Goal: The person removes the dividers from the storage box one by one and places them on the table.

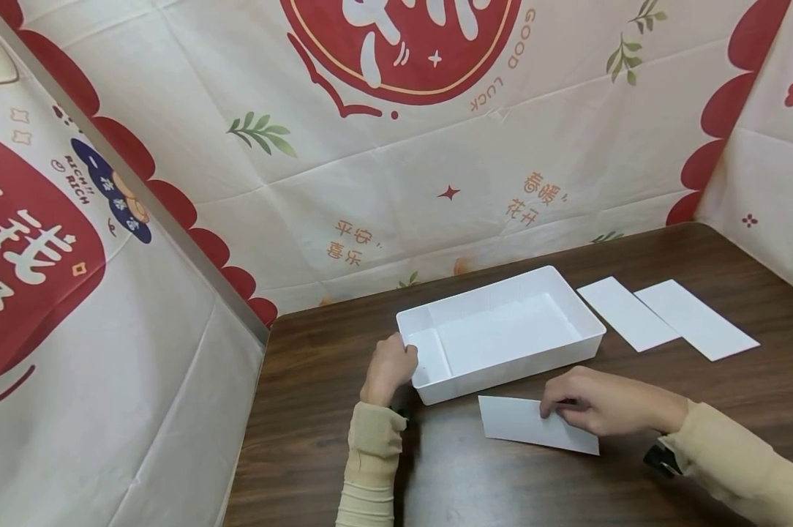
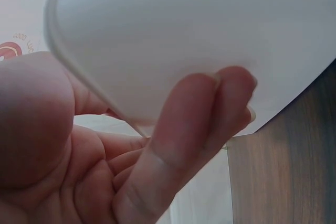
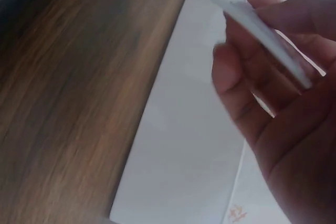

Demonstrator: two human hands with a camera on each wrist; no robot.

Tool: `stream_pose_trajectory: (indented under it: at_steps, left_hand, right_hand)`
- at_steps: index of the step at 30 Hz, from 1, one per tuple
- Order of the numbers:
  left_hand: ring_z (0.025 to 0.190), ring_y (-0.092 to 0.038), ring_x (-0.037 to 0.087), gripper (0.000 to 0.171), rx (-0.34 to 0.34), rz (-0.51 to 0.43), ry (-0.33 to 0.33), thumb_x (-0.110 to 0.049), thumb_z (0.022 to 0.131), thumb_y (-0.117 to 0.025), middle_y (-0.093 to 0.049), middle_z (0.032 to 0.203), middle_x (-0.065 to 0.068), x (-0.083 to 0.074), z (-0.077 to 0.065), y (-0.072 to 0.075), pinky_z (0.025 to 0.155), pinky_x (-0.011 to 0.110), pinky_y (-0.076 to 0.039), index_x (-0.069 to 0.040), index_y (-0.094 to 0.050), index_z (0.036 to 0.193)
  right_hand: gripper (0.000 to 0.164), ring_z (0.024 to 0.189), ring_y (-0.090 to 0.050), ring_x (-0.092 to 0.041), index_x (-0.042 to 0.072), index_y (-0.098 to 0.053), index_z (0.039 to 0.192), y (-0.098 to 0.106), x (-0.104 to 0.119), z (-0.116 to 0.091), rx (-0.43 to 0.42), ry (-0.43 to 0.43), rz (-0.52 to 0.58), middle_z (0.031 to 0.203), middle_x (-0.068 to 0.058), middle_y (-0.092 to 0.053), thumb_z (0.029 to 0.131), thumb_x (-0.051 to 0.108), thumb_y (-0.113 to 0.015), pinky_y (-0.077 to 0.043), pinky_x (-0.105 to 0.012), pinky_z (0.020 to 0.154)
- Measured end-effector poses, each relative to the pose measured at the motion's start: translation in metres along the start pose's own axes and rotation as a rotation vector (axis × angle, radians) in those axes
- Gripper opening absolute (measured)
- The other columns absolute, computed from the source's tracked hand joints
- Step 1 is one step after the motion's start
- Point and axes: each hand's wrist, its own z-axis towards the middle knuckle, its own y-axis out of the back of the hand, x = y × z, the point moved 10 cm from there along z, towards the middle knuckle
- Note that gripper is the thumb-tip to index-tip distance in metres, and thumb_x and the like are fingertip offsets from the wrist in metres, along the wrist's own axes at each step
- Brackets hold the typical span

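A shallow white rectangular tray (image 1: 502, 373) rests on the dark wood table, with a low ridge across its floor near the left end. My left hand (image 1: 391, 366) grips the rim of its left wall; in the left wrist view the fingers (image 2: 184, 114) bend around the white wall. In front of the tray, my right hand (image 1: 594, 402) pinches a thin white rectangular panel (image 1: 521, 421) between thumb and fingers, tilted over the table. The right wrist view shows this panel (image 3: 247, 17) edge-on in the fingers, with the tray wall (image 3: 173, 119) behind it.
Two more white panels (image 1: 627, 315) (image 1: 696, 320) lie flat, edges overlapping, on the table (image 1: 732, 432) to the right of the tray. A printed cloth (image 1: 344, 176) hangs behind the table, and another cloth (image 1: 140, 351) borders its left side.
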Motion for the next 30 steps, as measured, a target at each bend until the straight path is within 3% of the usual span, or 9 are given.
stream_pose_trajectory:
  at_steps: [9,18,24,30]
  left_hand:
    - [0.050,-0.051,0.018,0.022,0.011,-0.002,0.005,-0.019,0.092,-0.043,-0.054,0.064,0.007,0.002,0.001,-0.002,0.044,0.029,-0.040,-0.003,-0.057,0.086]
    - [0.051,-0.053,0.017,0.023,0.013,-0.014,0.009,-0.018,0.092,-0.043,-0.055,0.066,0.007,0.002,0.000,-0.002,0.046,0.029,-0.041,-0.001,-0.058,0.092]
    - [0.050,-0.053,0.017,0.025,0.008,-0.011,0.005,-0.019,0.092,-0.043,-0.055,0.067,0.007,0.002,0.001,-0.001,0.046,0.029,-0.041,0.001,-0.058,0.095]
    - [0.052,-0.054,0.017,0.025,0.002,-0.016,0.017,-0.019,0.092,-0.043,-0.056,0.068,0.008,0.003,0.002,0.000,0.046,0.029,-0.041,0.001,-0.058,0.095]
  right_hand:
    - [0.030,0.069,-0.048,0.002,0.023,-0.062,0.091,-0.012,-0.038,-0.005,0.101,-0.201,0.013,0.083,0.014,-0.059,0.081,-0.006,-0.060,-0.043,-0.019,0.059]
    - [0.027,0.080,-0.047,-0.004,0.028,-0.058,0.088,-0.022,-0.062,-0.011,0.144,-0.360,-0.116,0.090,0.016,-0.053,0.079,0.003,-0.065,-0.045,-0.026,0.068]
    - [0.024,0.081,-0.045,-0.006,0.027,-0.057,0.086,-0.023,-0.069,-0.011,0.126,-0.402,-0.162,0.090,0.013,-0.048,0.078,0.006,-0.066,-0.043,-0.025,0.067]
    - [0.026,0.080,-0.045,-0.005,0.026,-0.057,0.085,-0.022,-0.066,-0.005,0.087,-0.354,-0.192,0.090,0.011,-0.048,0.075,0.004,-0.068,-0.043,-0.025,0.065]
